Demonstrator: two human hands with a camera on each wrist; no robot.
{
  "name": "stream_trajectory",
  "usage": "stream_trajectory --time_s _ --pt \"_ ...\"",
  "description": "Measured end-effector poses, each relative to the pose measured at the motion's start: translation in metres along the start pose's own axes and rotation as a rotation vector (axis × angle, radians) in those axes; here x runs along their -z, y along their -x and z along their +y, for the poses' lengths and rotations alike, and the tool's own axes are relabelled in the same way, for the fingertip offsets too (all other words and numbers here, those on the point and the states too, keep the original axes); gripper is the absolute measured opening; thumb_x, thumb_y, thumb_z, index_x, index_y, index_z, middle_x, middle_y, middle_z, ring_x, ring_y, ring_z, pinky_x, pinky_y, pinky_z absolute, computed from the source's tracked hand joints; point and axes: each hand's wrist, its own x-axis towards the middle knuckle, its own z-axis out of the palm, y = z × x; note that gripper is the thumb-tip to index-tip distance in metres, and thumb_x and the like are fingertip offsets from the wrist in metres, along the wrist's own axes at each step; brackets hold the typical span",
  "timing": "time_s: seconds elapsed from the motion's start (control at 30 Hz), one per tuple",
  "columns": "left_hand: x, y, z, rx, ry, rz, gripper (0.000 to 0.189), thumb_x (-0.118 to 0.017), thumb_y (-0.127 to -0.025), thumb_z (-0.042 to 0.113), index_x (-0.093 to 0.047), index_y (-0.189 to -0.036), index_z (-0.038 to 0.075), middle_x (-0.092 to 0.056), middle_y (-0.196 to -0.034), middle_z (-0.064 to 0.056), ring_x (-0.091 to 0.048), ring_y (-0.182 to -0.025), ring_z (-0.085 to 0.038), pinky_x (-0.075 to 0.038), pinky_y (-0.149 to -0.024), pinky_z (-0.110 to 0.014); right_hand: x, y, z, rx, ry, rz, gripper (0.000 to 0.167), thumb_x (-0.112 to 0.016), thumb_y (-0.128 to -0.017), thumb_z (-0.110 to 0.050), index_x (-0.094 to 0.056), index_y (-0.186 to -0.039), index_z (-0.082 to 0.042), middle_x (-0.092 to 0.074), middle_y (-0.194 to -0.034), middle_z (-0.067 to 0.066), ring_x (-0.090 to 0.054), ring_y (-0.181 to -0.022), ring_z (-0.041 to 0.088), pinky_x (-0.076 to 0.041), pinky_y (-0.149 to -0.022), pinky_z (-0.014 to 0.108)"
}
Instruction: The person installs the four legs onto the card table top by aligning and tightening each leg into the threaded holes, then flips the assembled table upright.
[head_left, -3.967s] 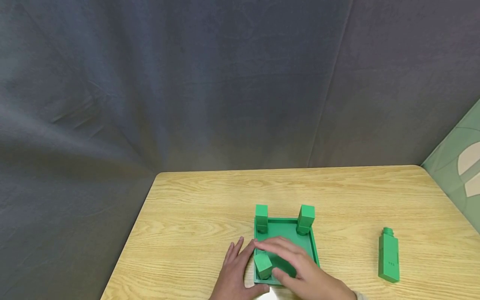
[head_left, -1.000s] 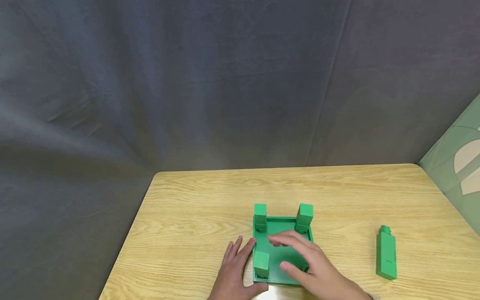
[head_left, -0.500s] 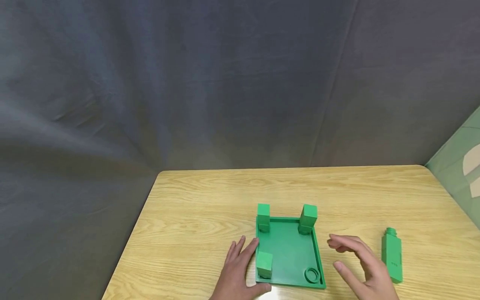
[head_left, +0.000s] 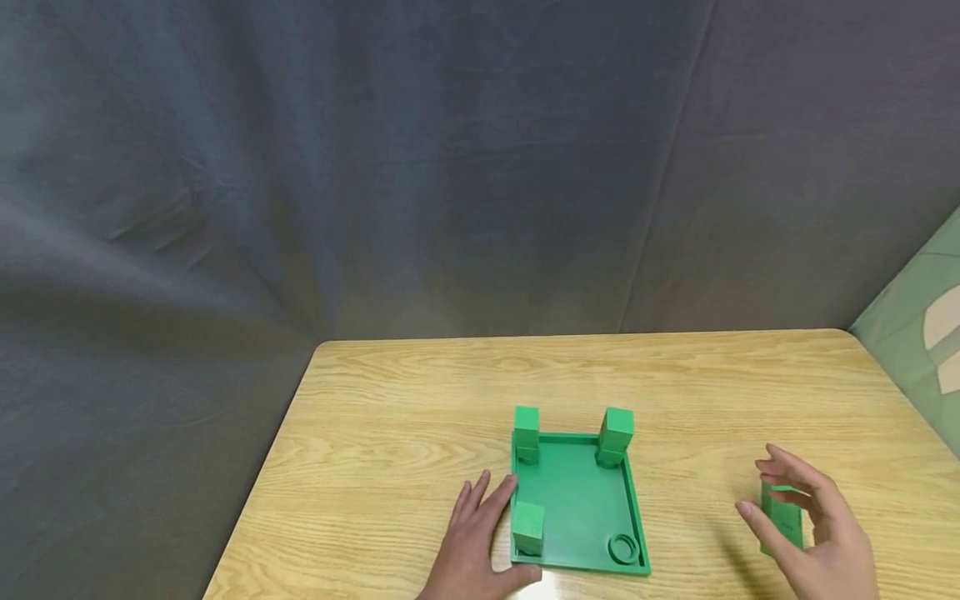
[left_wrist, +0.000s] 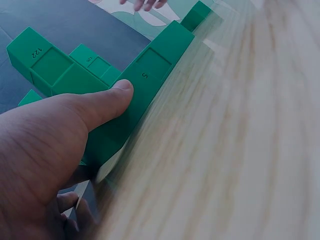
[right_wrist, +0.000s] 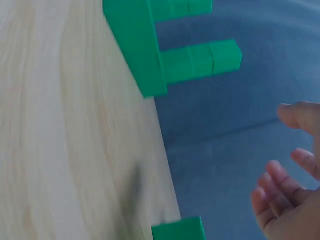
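A shallow green square tray-like base [head_left: 579, 500] lies on the table, bearing upright square green posts at three corners: far left [head_left: 527, 427], far right [head_left: 617, 432] and near left [head_left: 528, 527]. At its near right corner sits a round ring-shaped socket [head_left: 624, 549]. My left hand [head_left: 472, 537] rests against the near left corner, thumb along the front wall [left_wrist: 150, 62], forefinger at the left side, fingers fairly straight. Off to the right, my right hand [head_left: 821, 533] hovers over a loose green post [head_left: 783, 521], thumb and fingers apart. The hand partly hides it, including its threaded end.
The wooden table [head_left: 390, 433] extends around the base on all sides. Behind it hangs a dark grey curtain [head_left: 480, 167]. A pale green patterned cloth [head_left: 926, 333] shows beyond the right edge.
My right hand has left the near left post, crossed the base and moved right to above the loose post. The near left post, earlier turned askew, now stands square. My left hand stays put.
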Motion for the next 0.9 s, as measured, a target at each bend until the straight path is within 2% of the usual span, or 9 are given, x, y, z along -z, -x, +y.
stream_trajectory --time_s 0.07,0.17,0.23,0.33,0.4,0.43,0.67,0.77,0.9 --pt "0.0 0.0 0.0 -0.003 -0.002 0.002 0.105 -0.085 -0.086 0.07 -0.037 -0.174 0.04 -0.045 -0.175 -0.006 -0.029 -0.166 -0.046 -0.022 -0.13 -0.077 0.005 -0.002 0.008 -0.035 0.079 0.006 0.092 -0.089 -0.074 0.023 -0.057 -0.158 0.002 -0.062 -0.127 -0.027 -0.054 -0.116 -0.008 -0.044 -0.091 -0.001" --pt "0.0 0.0 0.0 -0.005 0.0 0.003 0.105 -0.085 -0.086 0.07 -0.037 -0.174 0.04 -0.045 -0.175 -0.007 -0.029 -0.166 -0.045 -0.022 -0.13 -0.078 0.014 -0.004 0.022 -0.102 0.196 -0.023 0.102 -0.099 -0.074 0.004 -0.05 -0.164 -0.001 -0.063 -0.133 -0.006 -0.039 -0.112 -0.014 -0.039 -0.082 -0.005" --pt "0.0 0.0 0.001 -0.006 0.0 0.003 0.105 -0.085 -0.086 0.07 -0.037 -0.174 0.04 -0.044 -0.175 -0.007 -0.029 -0.166 -0.046 -0.022 -0.13 -0.078 0.02 -0.006 0.031 -0.134 0.259 -0.067 0.113 -0.104 -0.073 -0.005 -0.042 -0.168 0.002 -0.061 -0.135 0.015 -0.041 -0.113 -0.004 -0.035 -0.076 -0.006" --pt "0.0 0.0 0.0 -0.012 -0.004 0.005 0.105 -0.085 -0.086 0.07 -0.036 -0.174 0.04 -0.045 -0.175 -0.007 -0.029 -0.166 -0.045 -0.022 -0.13 -0.077 0.025 -0.006 0.042 -0.144 0.317 -0.149 0.127 -0.106 -0.071 -0.015 -0.03 -0.171 0.006 -0.053 -0.135 0.042 -0.049 -0.115 0.026 -0.032 -0.07 -0.006" --pt "0.0 0.001 0.0 -0.018 -0.009 0.01 0.105 -0.085 -0.086 0.07 -0.036 -0.174 0.04 -0.045 -0.175 -0.007 -0.029 -0.166 -0.045 -0.022 -0.13 -0.077 0.025 -0.006 0.048 -0.145 0.347 -0.192 0.134 -0.108 -0.07 -0.019 -0.025 -0.172 0.006 -0.052 -0.133 0.043 -0.047 -0.111 0.05 -0.031 -0.067 -0.004" --pt "-0.001 0.001 -0.001 -0.022 -0.013 0.014 0.105 -0.085 -0.086 0.07 -0.036 -0.174 0.04 -0.045 -0.175 -0.006 -0.03 -0.166 -0.045 -0.023 -0.13 -0.077 0.024 -0.005 0.05 -0.147 0.361 -0.206 0.137 -0.108 -0.069 -0.021 -0.023 -0.173 0.006 -0.052 -0.131 0.043 -0.046 -0.11 0.054 -0.031 -0.065 -0.001" --pt "-0.003 0.001 -0.003 -0.046 -0.04 0.032 0.106 -0.085 -0.087 0.07 -0.035 -0.175 0.038 -0.046 -0.175 -0.006 -0.032 -0.165 -0.045 -0.026 -0.128 -0.078 0.024 -0.001 0.06 -0.262 0.475 -0.317 0.147 -0.106 -0.073 -0.032 -0.006 -0.175 0.003 -0.047 -0.128 0.04 -0.038 -0.116 0.059 -0.044 -0.068 0.033" --pt "-0.003 0.001 -0.003 -0.056 -0.048 0.032 0.105 -0.083 -0.088 0.07 -0.034 -0.175 0.038 -0.046 -0.175 -0.004 -0.032 -0.165 -0.044 -0.027 -0.128 -0.078 0.027 -0.001 0.065 -0.32 0.501 -0.406 0.149 -0.104 -0.077 -0.037 0.002 -0.174 0.005 -0.048 -0.122 0.041 -0.036 -0.116 0.06 -0.043 -0.066 0.033" --pt "-0.003 0.0 -0.003 -0.068 -0.051 0.037 0.103 -0.082 -0.089 0.071 -0.035 -0.175 0.038 -0.046 -0.174 -0.001 -0.033 -0.165 -0.042 -0.028 -0.128 -0.076 0.03 -0.005 0.072 -0.291 0.5 -0.472 0.148 -0.103 -0.079 -0.036 0.004 -0.17 0.012 -0.062 -0.103 0.034 -0.058 -0.097 0.047 -0.045 -0.063 0.029"
